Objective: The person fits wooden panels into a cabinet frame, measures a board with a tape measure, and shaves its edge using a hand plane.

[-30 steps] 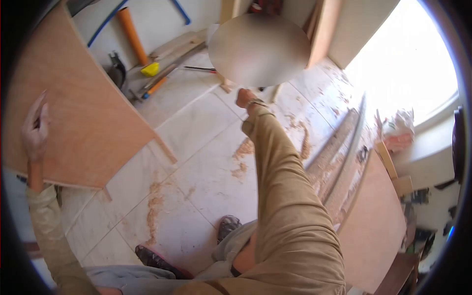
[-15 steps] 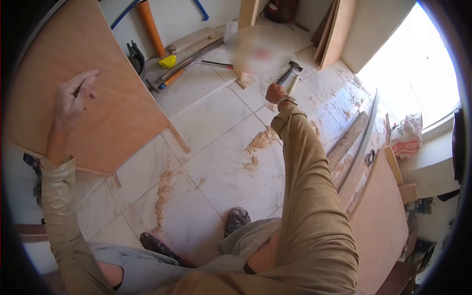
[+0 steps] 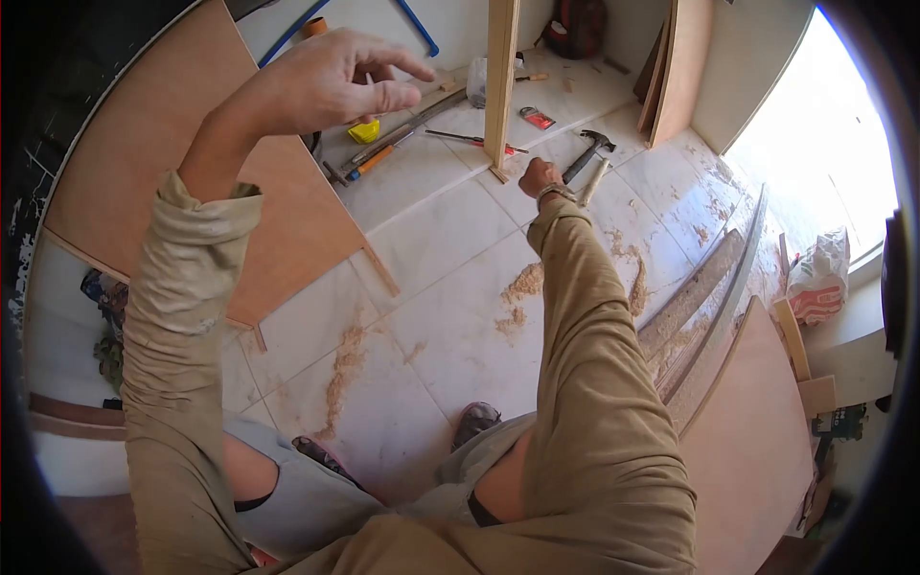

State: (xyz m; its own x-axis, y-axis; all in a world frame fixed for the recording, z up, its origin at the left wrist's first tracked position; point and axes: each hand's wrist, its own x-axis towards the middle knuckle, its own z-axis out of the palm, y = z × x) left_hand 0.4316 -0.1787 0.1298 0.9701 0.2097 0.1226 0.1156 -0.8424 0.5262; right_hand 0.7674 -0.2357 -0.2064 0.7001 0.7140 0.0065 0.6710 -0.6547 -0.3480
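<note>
A room in use as a carpentry workshop: a plywood sheet [image 3: 125, 163] stands at left, boards [image 3: 676, 67] lean upper right, sawdust [image 3: 522, 283] litters the tiled floor [image 3: 431, 240], and a hammer [image 3: 589, 153] lies among tools near the top.

Left hand [image 3: 331, 81] lifted off plywood panel [image 3: 144, 182], now raised, fingers [image 3: 402, 96] loosely open.

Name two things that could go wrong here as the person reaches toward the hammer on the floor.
1. Slipping: sawdust lies in piles on the smooth tiles near the shoe, and the person leans far forward with the right hand stretched toward the hammer.
2. Tipping: the left hand is raised, open and off the big board, which seems to stand on edge with nothing seen holding it; it might fall.
</note>
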